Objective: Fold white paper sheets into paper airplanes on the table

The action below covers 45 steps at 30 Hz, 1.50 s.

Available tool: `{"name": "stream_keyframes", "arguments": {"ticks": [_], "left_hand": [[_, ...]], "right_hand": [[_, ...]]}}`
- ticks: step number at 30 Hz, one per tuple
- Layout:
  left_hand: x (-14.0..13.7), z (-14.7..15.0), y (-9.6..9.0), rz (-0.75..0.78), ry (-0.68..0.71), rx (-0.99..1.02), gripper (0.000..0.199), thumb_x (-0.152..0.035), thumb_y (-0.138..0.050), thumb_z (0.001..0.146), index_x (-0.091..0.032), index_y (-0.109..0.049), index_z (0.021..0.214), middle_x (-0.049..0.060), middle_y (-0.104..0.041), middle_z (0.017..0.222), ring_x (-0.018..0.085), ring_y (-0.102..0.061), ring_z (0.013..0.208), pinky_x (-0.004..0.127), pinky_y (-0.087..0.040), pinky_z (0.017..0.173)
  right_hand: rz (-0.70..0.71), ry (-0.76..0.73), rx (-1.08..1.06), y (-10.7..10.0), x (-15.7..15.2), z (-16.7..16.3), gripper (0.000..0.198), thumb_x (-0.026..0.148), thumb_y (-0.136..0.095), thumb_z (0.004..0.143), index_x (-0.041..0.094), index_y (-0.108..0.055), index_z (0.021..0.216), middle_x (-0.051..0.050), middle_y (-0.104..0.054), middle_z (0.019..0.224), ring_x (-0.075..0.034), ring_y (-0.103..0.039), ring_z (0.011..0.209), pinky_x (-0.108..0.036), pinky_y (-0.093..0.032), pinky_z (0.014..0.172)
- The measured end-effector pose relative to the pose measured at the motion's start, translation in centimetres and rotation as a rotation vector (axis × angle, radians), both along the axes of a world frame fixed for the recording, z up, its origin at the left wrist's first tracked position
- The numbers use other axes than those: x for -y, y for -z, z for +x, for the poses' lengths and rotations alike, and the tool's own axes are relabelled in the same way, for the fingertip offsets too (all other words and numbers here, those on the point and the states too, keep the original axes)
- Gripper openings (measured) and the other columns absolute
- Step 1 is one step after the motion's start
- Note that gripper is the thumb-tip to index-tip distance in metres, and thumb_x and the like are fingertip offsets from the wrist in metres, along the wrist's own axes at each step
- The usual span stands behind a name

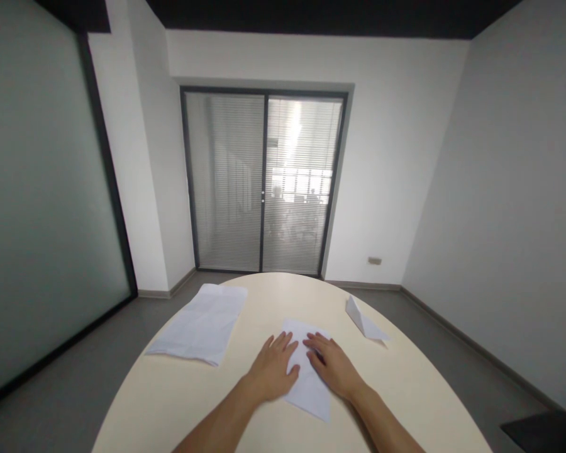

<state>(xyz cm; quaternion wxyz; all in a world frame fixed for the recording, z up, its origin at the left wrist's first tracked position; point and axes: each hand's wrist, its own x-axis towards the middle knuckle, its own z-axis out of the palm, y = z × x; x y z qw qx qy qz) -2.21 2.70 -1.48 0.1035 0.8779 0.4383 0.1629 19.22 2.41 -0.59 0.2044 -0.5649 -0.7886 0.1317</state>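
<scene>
"Where's the sheet [310, 385] from where you're standing?"

"On the round table [273, 292], right in front of the person, under both hands. Its near end sticks out toward the body, and a bit of the far end shows past the fingertips."

"And the left hand [274, 368]?"

"Palm down on the sheet's left side, fingers a little spread and pointing away, thumb reaching in across the paper."

"The right hand [334, 363]?"

"Over the right side, palm down too. Its fingers lie close together, slightly bent, tips near the left hand's but apart. How hard either one presses, I can't tell."

"Anything else on the table?"

"A larger spread of white paper [200, 324] off to the left; I can't count the layers. On the right, near the edge, a folded piece [364, 322] stands partly raised along its crease."

"And beyond?"

"The glass door [229, 189], with blinds."
</scene>
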Motion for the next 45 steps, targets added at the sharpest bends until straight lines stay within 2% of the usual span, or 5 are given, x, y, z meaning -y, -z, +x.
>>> {"name": "stream_keyframes", "arguments": {"ticks": [7, 15, 24, 32, 45], "left_hand": [[-0.2, 1.0, 0.2, 0.0, -0.03, -0.031, 0.058, -0.044, -0.037, 0.095, -0.021, -0.04, 0.148, 0.009, -0.03, 0.158, 0.027, -0.023, 0.147, 0.051, -0.016, 0.12], [-0.8, 1.4, 1.4, 0.058, -0.234, -0.055, 0.053, -0.039, -0.037, 0.096, -0.02, -0.046, 0.145, 0.01, -0.037, 0.155, 0.029, -0.031, 0.144, 0.054, -0.02, 0.118], [-0.6, 1.5, 0.5, 0.189, -0.114, 0.099, 0.031, -0.027, -0.044, 0.096, -0.022, -0.067, 0.116, 0.006, -0.069, 0.119, 0.021, -0.06, 0.113, 0.039, -0.038, 0.108], [-0.3, 2.2, 1.3, 0.122, -0.17, 0.04, 0.042, -0.035, -0.045, 0.096, -0.024, -0.057, 0.134, 0.007, -0.052, 0.145, 0.027, -0.041, 0.138, 0.052, -0.024, 0.117], [-0.8, 2.3, 0.6, 0.081, -0.131, 0.096, 0.041, -0.027, -0.044, 0.094, -0.02, -0.061, 0.131, 0.008, -0.054, 0.143, 0.024, -0.046, 0.134, 0.039, -0.033, 0.116]], "right_hand": [[0.007, 0.196, 0.14, 0.2, -0.4, 0.7, 0.049, 0.041, -0.04, 0.095, 0.022, -0.056, 0.137, -0.009, -0.046, 0.15, -0.031, -0.034, 0.143, -0.054, -0.021, 0.117], [-0.1, -0.18, 0.07, -0.5, 1.7, 0.7, 0.062, 0.06, -0.044, 0.092, 0.032, -0.041, 0.147, -0.006, -0.031, 0.159, -0.029, -0.023, 0.148, -0.055, -0.012, 0.119], [-0.064, 0.09, 0.194, 0.1, 1.1, 0.1, 0.061, 0.056, -0.04, 0.094, 0.027, -0.043, 0.147, -0.007, -0.035, 0.157, -0.032, -0.028, 0.145, -0.054, -0.018, 0.117], [0.092, 0.186, 0.265, 0.0, 1.1, 1.1, 0.056, 0.055, -0.041, 0.093, 0.025, -0.055, 0.138, -0.01, -0.053, 0.145, -0.032, -0.045, 0.131, -0.046, -0.031, 0.11], [0.021, 0.127, 0.198, 0.6, 0.5, 1.5, 0.063, 0.054, -0.041, 0.093, 0.019, -0.047, 0.145, -0.01, -0.042, 0.153, -0.033, -0.034, 0.142, -0.051, -0.024, 0.117]]}}
